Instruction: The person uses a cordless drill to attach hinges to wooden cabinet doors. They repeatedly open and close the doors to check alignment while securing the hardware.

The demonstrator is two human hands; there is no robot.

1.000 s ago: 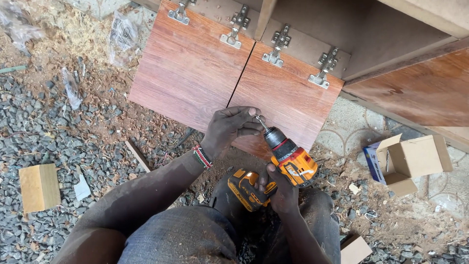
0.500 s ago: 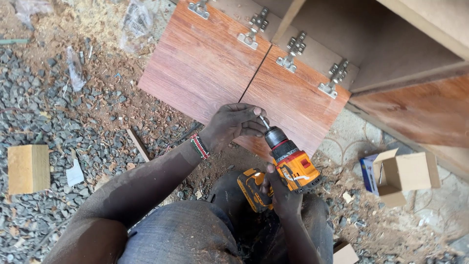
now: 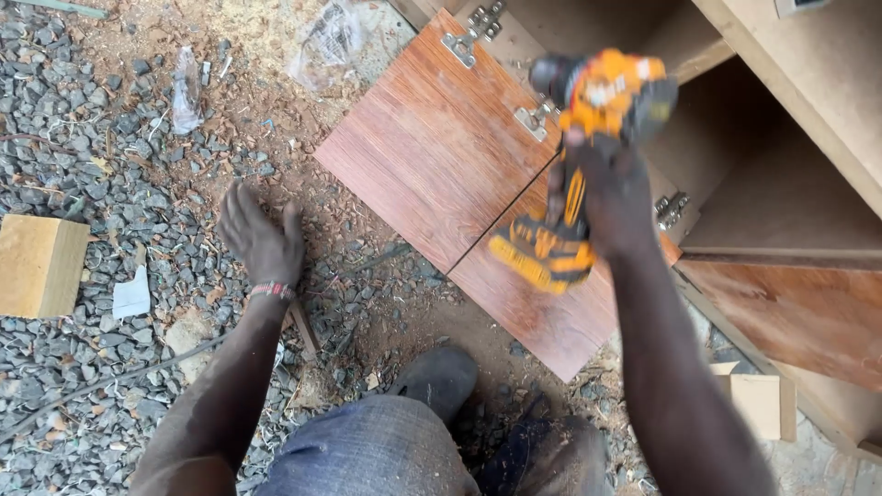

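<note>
My right hand grips an orange and black cordless drill by its handle and holds it raised above two reddish wood-grain cabinet doors that lie open on the ground. Metal hinges join the doors to a brown cabinet carcass. My left hand rests flat on the gravel to the left of the doors, fingers spread, holding nothing. A beaded band circles its wrist.
A pale wooden block lies on the gravel at the far left. Clear plastic scraps and a white paper scrap are scattered about. A small cardboard box sits at the lower right. My shoes and knee fill the bottom.
My right hand lifted the drill up off the door edge. My left hand left the door and dropped onto the gravel to the left. The view shifted as my head rose.
</note>
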